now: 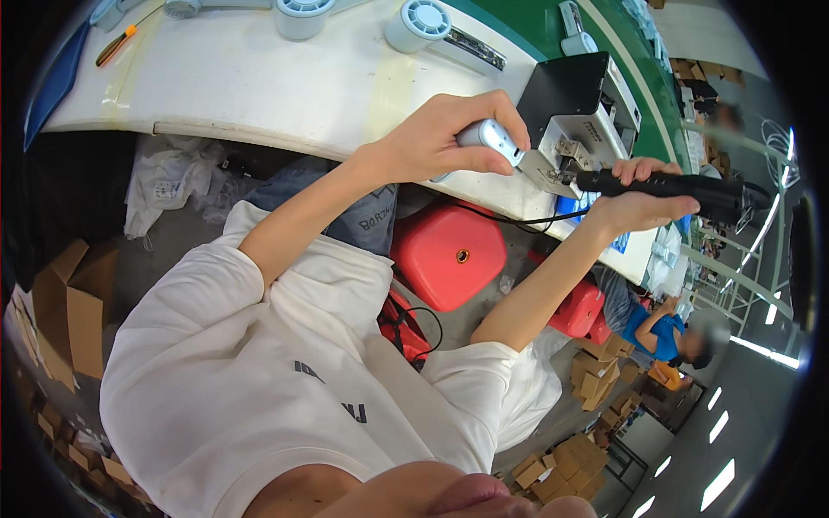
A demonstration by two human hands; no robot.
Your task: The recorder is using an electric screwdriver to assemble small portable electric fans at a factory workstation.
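Note:
My left hand (pixel 436 138) is closed around a light-blue handheld fan (pixel 492 140), its small slotted end facing right; most of the body is hidden by my fingers. In my right hand (pixel 635 203) lies a black electric screwdriver (pixel 673 184), gripped along its barrel and held roughly level. Its tip points left, at the metal front of a screw feeder (pixel 583 129), a silver box with a black top. Whether the tip touches a screw there is too small to tell.
On the white table (pixel 259 95) stand more light-blue fans (pixel 417 28) near a metal strip (pixel 477 52). An orange-handled tool (pixel 117 45) lies far left. Behind the feeder runs a green conveyor (pixel 553 17) with a fan on it. Red stools (pixel 449 259) stand below. Another person (pixel 661 332) sits at right.

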